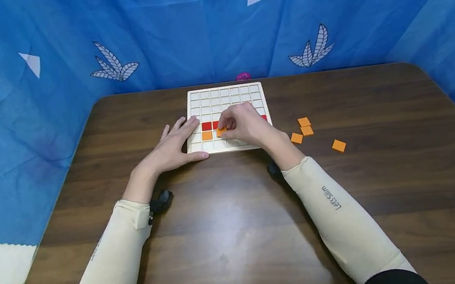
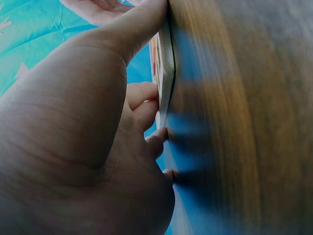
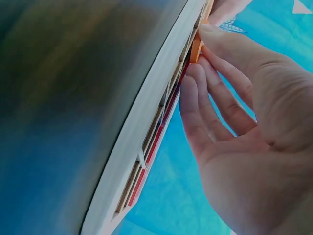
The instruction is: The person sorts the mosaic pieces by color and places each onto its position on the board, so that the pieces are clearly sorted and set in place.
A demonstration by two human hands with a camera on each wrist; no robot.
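A white grid board [image 1: 224, 93] lies near the far edge of the table, with a row of red tiles [image 1: 206, 126] running across it, partly hidden by my right hand. Just below that row, one orange tile [image 1: 207, 135] sits in a square. My right hand [image 1: 247, 125] pinches another orange square tile [image 1: 221, 132] between thumb and fingertips, right at the square beside it. In the right wrist view this tile [image 3: 195, 51] stands tilted at the grid. My left hand [image 1: 173, 146] rests with extended fingers on the board's left edge, its thumb at the near left corner.
Several loose orange tiles [image 1: 296, 138] lie on the brown wooden table [image 1: 223, 238] to the right of the board, one of them [image 1: 339, 146] farther off. A blue patterned cloth [image 1: 204, 30] hangs behind the table. Something small and pink [image 1: 243, 76] shows at the far edge.
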